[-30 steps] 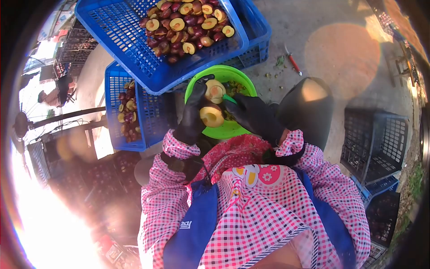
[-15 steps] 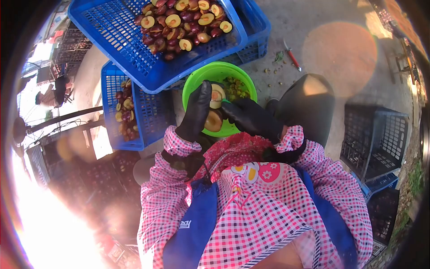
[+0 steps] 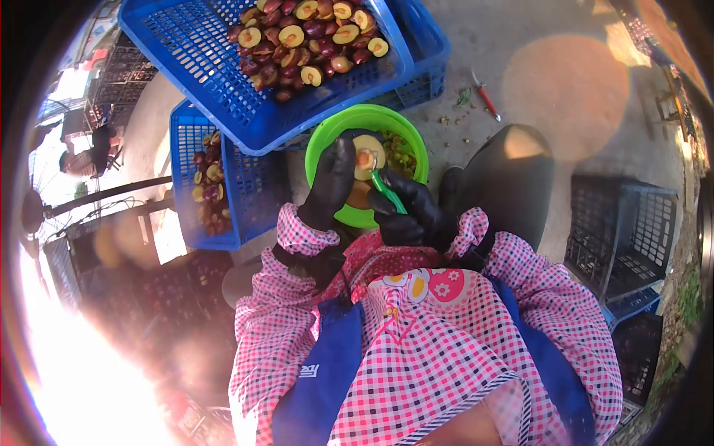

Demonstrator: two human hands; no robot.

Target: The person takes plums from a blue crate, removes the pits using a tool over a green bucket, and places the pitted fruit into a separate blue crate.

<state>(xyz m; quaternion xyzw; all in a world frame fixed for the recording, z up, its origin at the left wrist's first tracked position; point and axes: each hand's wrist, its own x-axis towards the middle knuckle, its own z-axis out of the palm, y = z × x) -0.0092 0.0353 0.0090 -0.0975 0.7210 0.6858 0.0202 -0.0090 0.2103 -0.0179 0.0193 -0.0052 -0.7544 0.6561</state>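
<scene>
Right hand point(image 3: 418, 212) grasps green-handled tool point(image 3: 391, 194), long axis slanting forward-left, tip at cut face. Left hand point(image 3: 331, 178) grasps fruit half point(image 3: 370, 147), cut face up, ahead-left of right hand, over green basin point(image 3: 316, 145). Blue crate point(image 3: 279, 125) beyond.

Red-handled pruning shears point(image 3: 487, 102) lie on the concrete floor point(image 3: 513, 44), their metal blade toward the top of the view. Just left of the shears is a green leaf point(image 3: 464, 97), with small pale scraps point(image 3: 446, 120) scattered below it. Well to the shears' lower right stands a black slatted plastic crate point(image 3: 645, 230); under it shows a blue crate point(image 3: 632, 303), and below that a dark crate point(image 3: 638, 349). Right of the shears, near the edge, is a wooden frame point(image 3: 675, 108), partly blurred; green plants point(image 3: 690, 297) grow farther down. Far left of the shears, a person point(image 3: 95, 154) appears near stacked dark crates point(image 3: 128, 80), above a long dark bar point(image 3: 111, 195).
</scene>
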